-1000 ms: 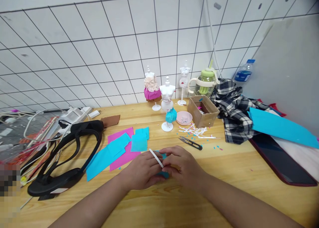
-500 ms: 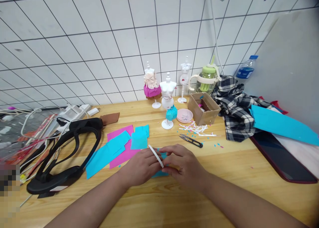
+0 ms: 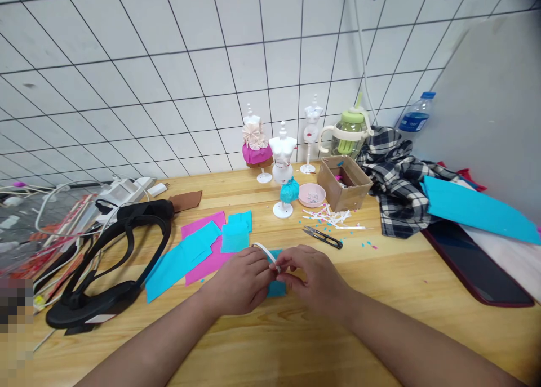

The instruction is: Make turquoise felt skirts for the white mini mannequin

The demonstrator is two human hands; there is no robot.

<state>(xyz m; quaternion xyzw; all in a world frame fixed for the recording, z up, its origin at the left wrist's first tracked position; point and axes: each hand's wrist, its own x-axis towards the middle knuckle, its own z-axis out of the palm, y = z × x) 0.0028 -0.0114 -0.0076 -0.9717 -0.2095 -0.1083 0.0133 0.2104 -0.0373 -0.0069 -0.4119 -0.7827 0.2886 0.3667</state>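
My right hand is closed in a pinch on the lower end of a narrow white strip, which looks like paper-backed tape. The strip curves up and left past the knuckles of my left hand. With its fingers bent and together, my left hand holds a small blue crepe paper piece against the table. Both hands partly cover this piece. Beyond them, black-handled thread snips lie on the wood. A white mini dress form stands upright with a gathered blue paper piece at its base.
Blue sheets overlap a magenta sheet at left, beside a black headset frame. White scraps, a pink dish and a cardboard box sit behind. A dark phone-like slab lies right.
My right hand's fingertips have closed together on the strip's lower end. The strip, straight before, now bends in a curve. My left hand stays nearly in place.
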